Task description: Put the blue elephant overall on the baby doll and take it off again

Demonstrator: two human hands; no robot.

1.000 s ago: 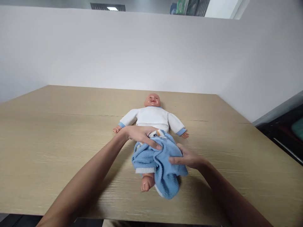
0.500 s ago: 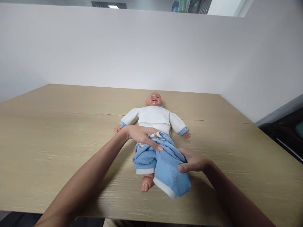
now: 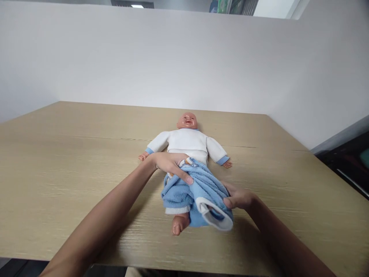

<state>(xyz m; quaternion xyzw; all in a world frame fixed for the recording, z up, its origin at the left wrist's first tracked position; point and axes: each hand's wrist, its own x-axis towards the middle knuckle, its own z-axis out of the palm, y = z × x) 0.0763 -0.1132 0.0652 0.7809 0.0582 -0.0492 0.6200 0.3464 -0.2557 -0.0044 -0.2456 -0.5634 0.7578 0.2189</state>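
A baby doll [image 3: 187,138] in a white top with blue cuffs lies on its back, head away from me. Light blue terry trousers [image 3: 177,192] with white hems cover its hips and legs. One bare foot [image 3: 179,224] pokes out of the left hem; the other foot is hidden. My left hand [image 3: 174,166] is closed on the trousers near the waist, thumb on top and most fingers out of sight. Round the outer side of the right trouser leg, my right hand [image 3: 238,195] has its thumb in front. That leg's white opening faces me.
The doll lies on a wide wooden table [image 3: 86,165] with its near edge just in front of me. A pale wall [image 3: 173,57] rises behind it. At the right stands a dark object [image 3: 346,161] beyond the table edge.
The right trouser leg has been lifted and bunched, so its open cuff now shows toward me. My left hand has shifted slightly left; my right hand slightly right.
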